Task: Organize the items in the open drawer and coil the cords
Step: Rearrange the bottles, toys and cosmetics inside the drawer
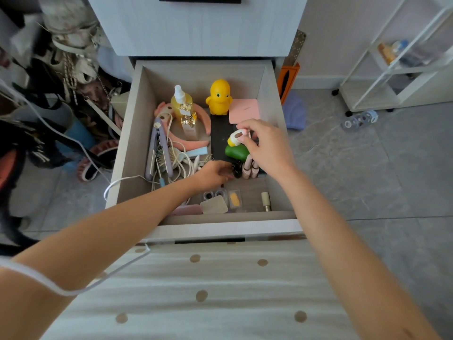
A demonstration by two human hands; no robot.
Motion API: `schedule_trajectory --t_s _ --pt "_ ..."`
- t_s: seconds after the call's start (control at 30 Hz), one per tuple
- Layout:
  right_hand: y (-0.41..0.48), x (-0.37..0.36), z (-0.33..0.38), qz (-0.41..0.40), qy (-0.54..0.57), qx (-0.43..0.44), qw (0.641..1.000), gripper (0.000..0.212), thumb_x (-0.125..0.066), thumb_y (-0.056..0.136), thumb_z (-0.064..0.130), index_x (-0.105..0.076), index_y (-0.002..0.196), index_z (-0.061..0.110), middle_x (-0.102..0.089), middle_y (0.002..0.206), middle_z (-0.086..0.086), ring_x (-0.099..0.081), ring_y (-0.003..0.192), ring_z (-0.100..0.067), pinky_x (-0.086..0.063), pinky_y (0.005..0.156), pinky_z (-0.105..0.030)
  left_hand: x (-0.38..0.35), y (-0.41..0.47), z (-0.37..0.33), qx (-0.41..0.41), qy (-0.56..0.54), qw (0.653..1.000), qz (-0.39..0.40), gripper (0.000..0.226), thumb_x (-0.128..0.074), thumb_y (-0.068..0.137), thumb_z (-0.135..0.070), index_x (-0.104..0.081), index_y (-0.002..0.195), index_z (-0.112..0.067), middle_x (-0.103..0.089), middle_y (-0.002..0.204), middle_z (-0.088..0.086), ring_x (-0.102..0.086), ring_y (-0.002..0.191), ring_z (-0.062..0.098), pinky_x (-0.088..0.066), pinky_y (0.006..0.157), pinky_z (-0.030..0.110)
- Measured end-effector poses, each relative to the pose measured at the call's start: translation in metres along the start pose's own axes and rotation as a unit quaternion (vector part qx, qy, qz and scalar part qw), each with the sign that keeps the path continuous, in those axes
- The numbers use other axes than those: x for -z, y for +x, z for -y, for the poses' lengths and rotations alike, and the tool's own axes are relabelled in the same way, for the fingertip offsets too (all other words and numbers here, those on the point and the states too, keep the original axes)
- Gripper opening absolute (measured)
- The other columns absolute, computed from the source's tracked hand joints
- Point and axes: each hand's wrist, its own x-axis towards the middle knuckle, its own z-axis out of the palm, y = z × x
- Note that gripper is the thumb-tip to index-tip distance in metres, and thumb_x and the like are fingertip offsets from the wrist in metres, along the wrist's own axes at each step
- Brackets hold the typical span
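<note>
While reaching into the open pale wooden drawer [137,123], pinches a small white-and-yellow rounded item [235,139] in the right hand [266,146], fingers clamped on it, just above a green rounded plastic object [236,153]. Holds the left hand [215,173] low beside a small dark bottle [237,169]; cannot tell whether its fingers grip anything. Shows tangled white cords [180,165] uncoiled at the drawer's left side, beside a lilac hair straightener [157,148], one loop hanging over the left wall.
</note>
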Motion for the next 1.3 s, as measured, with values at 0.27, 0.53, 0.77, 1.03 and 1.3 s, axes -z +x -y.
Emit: schedule_trajectory --t_s 0.27,0.53,0.77,1.03,1.3 --pt "-0.003 0.001 0.004 0.056 0.057 -0.012 0.997 0.030 -0.058 0.089 0.008 -0.061 0.117 0.018 -0.063 0.111 0.000 -0.063 0.095 -0.014 -0.051 0.083 -0.029 0.025 -0.006 -0.014 -0.117 -0.002 0.972 -0.203 0.027 -0.056 0.082 0.001 -0.056 0.106 -0.011 -0.060 0.101 0.002 -0.061 0.081 0.009 -0.050 0.067 0.015" --pt "-0.004 0.003 0.008 0.066 0.112 -0.016 0.991 0.030 -0.056 0.086 -0.003 -0.056 0.108 0.017 -0.060 0.115 -0.001 -0.064 0.102 -0.015 -0.053 0.083 -0.026 0.020 -0.010 -0.027 -0.209 -0.065 0.949 -0.229 0.050 -0.072 0.080 -0.020 -0.048 0.124 -0.009 -0.057 0.104 0.006 -0.060 0.085 0.013 -0.050 0.072 0.019" --pt "-0.005 0.001 0.006 0.055 0.095 0.037 0.993 0.033 -0.050 0.080 -0.014 -0.060 0.099 0.011 -0.058 0.112 -0.005 -0.059 0.104 -0.020 -0.052 0.089 -0.040 0.028 -0.007 -0.023 -0.244 -0.010 0.954 -0.175 0.036 -0.061 0.089 -0.012 -0.057 0.125 -0.005 -0.064 0.113 0.010 -0.059 0.100 0.016 -0.047 0.087 0.021" --pt "-0.003 0.007 0.012 -0.021 0.034 0.047 0.998 0.046 -0.049 0.081 -0.012 -0.055 0.119 0.014 -0.043 0.128 -0.005 -0.047 0.104 -0.001 -0.048 0.081 -0.017 0.025 -0.002 -0.014 -0.170 -0.052 0.976 -0.125 0.035 -0.061 0.085 0.003 -0.053 0.119 -0.001 -0.057 0.106 0.010 -0.058 0.096 0.016 -0.051 0.087 0.025" --pt "0.002 0.007 0.006 -0.109 0.027 0.025 0.993 0.036 -0.049 0.083 -0.008 -0.056 0.113 0.010 -0.048 0.117 -0.005 -0.054 0.084 -0.015 -0.047 0.069 -0.022 0.006 0.005 0.008 -0.057 0.108 0.976 -0.178 0.023 -0.070 0.076 -0.009 -0.060 0.093 -0.020 -0.063 0.087 0.000 -0.058 0.079 0.016 -0.049 0.069 0.030"
